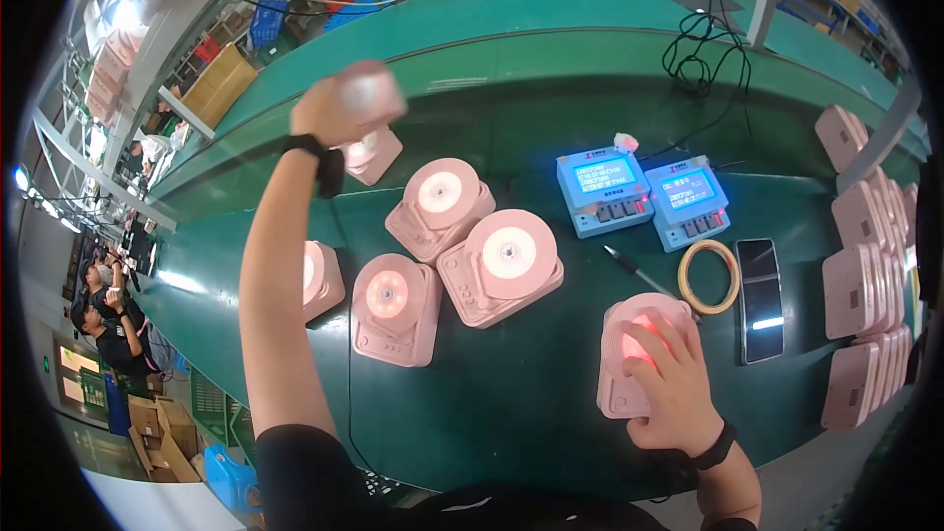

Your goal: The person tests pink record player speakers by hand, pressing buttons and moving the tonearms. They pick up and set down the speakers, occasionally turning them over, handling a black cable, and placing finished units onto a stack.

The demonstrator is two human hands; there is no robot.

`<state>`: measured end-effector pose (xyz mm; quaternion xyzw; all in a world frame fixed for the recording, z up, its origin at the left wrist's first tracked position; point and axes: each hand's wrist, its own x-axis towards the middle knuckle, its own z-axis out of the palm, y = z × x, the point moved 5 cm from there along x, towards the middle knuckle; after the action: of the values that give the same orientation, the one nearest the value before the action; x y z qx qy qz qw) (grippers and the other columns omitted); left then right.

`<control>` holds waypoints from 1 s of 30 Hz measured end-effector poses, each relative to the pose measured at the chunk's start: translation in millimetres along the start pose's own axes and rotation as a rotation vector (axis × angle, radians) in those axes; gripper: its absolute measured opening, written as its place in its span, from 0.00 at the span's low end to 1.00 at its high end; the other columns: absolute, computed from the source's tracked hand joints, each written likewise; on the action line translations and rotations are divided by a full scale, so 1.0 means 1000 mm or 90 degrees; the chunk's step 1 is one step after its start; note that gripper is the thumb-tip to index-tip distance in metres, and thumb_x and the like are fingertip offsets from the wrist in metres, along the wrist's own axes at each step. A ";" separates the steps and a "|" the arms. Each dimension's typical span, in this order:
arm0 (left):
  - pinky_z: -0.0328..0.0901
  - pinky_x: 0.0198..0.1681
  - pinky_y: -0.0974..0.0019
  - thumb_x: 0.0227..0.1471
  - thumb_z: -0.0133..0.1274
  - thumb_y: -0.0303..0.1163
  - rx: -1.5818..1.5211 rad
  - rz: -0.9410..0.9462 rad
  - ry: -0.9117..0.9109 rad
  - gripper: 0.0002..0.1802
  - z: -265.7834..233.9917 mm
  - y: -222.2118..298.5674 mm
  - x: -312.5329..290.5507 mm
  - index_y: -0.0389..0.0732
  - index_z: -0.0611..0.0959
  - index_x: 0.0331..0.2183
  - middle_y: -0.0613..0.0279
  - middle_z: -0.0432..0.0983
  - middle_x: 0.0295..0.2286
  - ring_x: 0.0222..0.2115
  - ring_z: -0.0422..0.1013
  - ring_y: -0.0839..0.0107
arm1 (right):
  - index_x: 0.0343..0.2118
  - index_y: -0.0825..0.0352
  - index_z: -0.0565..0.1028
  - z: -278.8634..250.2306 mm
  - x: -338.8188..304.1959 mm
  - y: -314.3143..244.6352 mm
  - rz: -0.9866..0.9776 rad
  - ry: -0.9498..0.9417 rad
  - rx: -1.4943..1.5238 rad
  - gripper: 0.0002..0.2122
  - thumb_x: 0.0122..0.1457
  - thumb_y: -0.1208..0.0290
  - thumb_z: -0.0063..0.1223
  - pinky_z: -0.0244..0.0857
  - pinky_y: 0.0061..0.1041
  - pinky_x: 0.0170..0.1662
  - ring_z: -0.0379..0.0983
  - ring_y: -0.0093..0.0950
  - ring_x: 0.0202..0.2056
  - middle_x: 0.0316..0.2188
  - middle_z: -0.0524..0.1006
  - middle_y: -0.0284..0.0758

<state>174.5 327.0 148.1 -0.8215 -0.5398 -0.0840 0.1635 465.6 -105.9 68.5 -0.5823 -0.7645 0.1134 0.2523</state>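
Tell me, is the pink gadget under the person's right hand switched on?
On: the pink device glows red beneath the right hand resting on it.

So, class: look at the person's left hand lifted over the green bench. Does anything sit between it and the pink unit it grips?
Nothing visible does. The left hand closes directly around the raised pink unit, which is motion-blurred. Another pink device lies just below on the green bench.

Pink lamp unit [366, 90] blurred, raised off the belt at upper centre-left; second pink unit [629, 354] lies flat lower right, round face glowing red
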 end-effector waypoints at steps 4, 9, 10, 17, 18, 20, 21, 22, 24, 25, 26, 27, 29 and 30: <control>0.66 0.48 0.55 0.29 0.64 0.55 0.099 -0.189 -0.038 0.43 0.022 -0.162 -0.064 0.36 0.74 0.43 0.45 0.71 0.44 0.45 0.69 0.51 | 0.31 0.62 0.68 -0.003 0.000 -0.005 -0.017 0.003 0.004 0.21 0.25 0.75 0.51 0.42 0.57 0.59 0.57 0.49 0.56 0.50 0.68 0.41; 0.68 0.46 0.58 0.27 0.64 0.46 0.231 -0.159 -0.486 0.39 0.081 -0.241 -0.174 0.35 0.76 0.43 0.47 0.74 0.42 0.44 0.72 0.56 | 0.32 0.62 0.68 -0.001 0.002 -0.003 -0.004 -0.024 -0.004 0.22 0.25 0.75 0.51 0.41 0.57 0.60 0.56 0.50 0.57 0.50 0.67 0.41; 0.68 0.46 0.58 0.27 0.64 0.44 0.205 -0.170 -0.638 0.39 0.090 -0.233 -0.176 0.36 0.75 0.45 0.47 0.74 0.43 0.44 0.71 0.55 | 0.32 0.62 0.68 0.000 0.003 -0.001 0.004 -0.033 -0.010 0.22 0.25 0.75 0.51 0.40 0.57 0.60 0.55 0.50 0.57 0.50 0.66 0.41; 0.59 0.56 0.58 0.21 0.63 0.26 0.088 0.087 -0.259 0.57 0.042 -0.091 -0.041 0.42 0.58 0.59 0.47 0.65 0.52 0.54 0.61 0.52 | 0.31 0.63 0.68 -0.004 0.004 -0.003 0.003 -0.060 -0.008 0.21 0.25 0.75 0.50 0.39 0.58 0.60 0.54 0.51 0.57 0.50 0.66 0.43; 0.56 0.59 0.58 0.21 0.63 0.26 -0.005 0.207 -0.191 0.56 0.050 -0.066 -0.028 0.42 0.60 0.58 0.48 0.62 0.55 0.56 0.58 0.54 | 0.31 0.63 0.67 -0.004 0.004 -0.004 -0.002 -0.061 -0.007 0.21 0.25 0.75 0.50 0.39 0.58 0.60 0.54 0.51 0.57 0.50 0.66 0.43; 0.56 0.59 0.56 0.22 0.64 0.28 -0.022 0.369 -0.115 0.55 0.063 0.010 -0.014 0.43 0.61 0.57 0.49 0.62 0.55 0.55 0.59 0.54 | 0.31 0.63 0.67 -0.002 0.006 -0.004 0.005 -0.069 -0.018 0.21 0.25 0.75 0.50 0.39 0.58 0.60 0.54 0.51 0.57 0.50 0.66 0.43; 0.57 0.58 0.55 0.22 0.64 0.28 0.011 0.417 -0.085 0.54 0.072 0.029 -0.013 0.44 0.62 0.57 0.50 0.63 0.54 0.54 0.61 0.53 | 0.31 0.63 0.67 -0.001 0.006 -0.004 0.006 -0.074 -0.014 0.21 0.25 0.75 0.50 0.38 0.57 0.60 0.54 0.51 0.58 0.50 0.66 0.44; 0.57 0.58 0.55 0.22 0.64 0.28 0.005 0.410 -0.085 0.54 0.074 0.041 -0.010 0.44 0.62 0.57 0.50 0.63 0.54 0.54 0.61 0.53 | 0.30 0.63 0.67 0.000 0.006 -0.004 0.006 -0.081 -0.011 0.21 0.25 0.75 0.50 0.38 0.57 0.60 0.54 0.51 0.58 0.50 0.66 0.44; 0.58 0.55 0.54 0.21 0.65 0.29 0.008 0.319 -0.168 0.53 0.074 0.049 -0.001 0.44 0.64 0.55 0.52 0.66 0.51 0.52 0.62 0.52 | 0.30 0.63 0.67 0.001 0.006 -0.004 0.003 -0.094 -0.006 0.20 0.25 0.74 0.50 0.38 0.57 0.61 0.54 0.51 0.58 0.50 0.66 0.44; 0.59 0.54 0.53 0.21 0.65 0.30 0.013 0.272 -0.216 0.52 0.071 0.043 -0.008 0.44 0.64 0.55 0.52 0.67 0.49 0.51 0.63 0.52 | 0.30 0.63 0.67 0.002 0.004 -0.006 0.002 -0.087 -0.005 0.20 0.25 0.74 0.50 0.38 0.57 0.61 0.54 0.51 0.58 0.50 0.66 0.44; 0.59 0.54 0.53 0.21 0.65 0.30 0.012 0.268 -0.218 0.52 0.061 0.040 -0.014 0.44 0.64 0.55 0.52 0.67 0.49 0.51 0.63 0.52 | 0.30 0.63 0.67 0.001 0.005 -0.005 0.002 -0.076 -0.009 0.20 0.25 0.74 0.50 0.38 0.56 0.61 0.54 0.51 0.58 0.50 0.66 0.44; 0.60 0.53 0.55 0.20 0.66 0.32 0.045 0.288 -0.149 0.51 0.045 0.036 -0.023 0.44 0.66 0.53 0.53 0.68 0.47 0.49 0.64 0.53 | 0.30 0.63 0.66 0.002 0.005 -0.005 0.000 -0.065 -0.012 0.20 0.25 0.74 0.50 0.38 0.56 0.61 0.55 0.51 0.58 0.50 0.66 0.43; 0.62 0.49 0.57 0.20 0.68 0.35 0.109 0.330 -0.007 0.47 0.004 0.032 -0.048 0.44 0.68 0.49 0.55 0.70 0.43 0.46 0.65 0.55 | 0.31 0.63 0.66 0.002 0.005 -0.005 -0.011 -0.058 -0.018 0.20 0.25 0.75 0.50 0.38 0.55 0.61 0.55 0.50 0.58 0.50 0.66 0.43; 0.62 0.49 0.56 0.22 0.68 0.38 0.064 0.294 0.023 0.47 -0.016 0.019 -0.064 0.43 0.68 0.50 0.53 0.70 0.42 0.45 0.65 0.53 | 0.31 0.63 0.66 0.003 0.005 -0.005 -0.018 -0.049 -0.025 0.21 0.25 0.75 0.50 0.39 0.55 0.61 0.55 0.50 0.58 0.50 0.66 0.43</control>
<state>167.0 259.1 139.2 -0.9125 -0.3378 -0.0323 0.2286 458.3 -102.3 69.3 -0.5714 -0.7839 0.1168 0.2130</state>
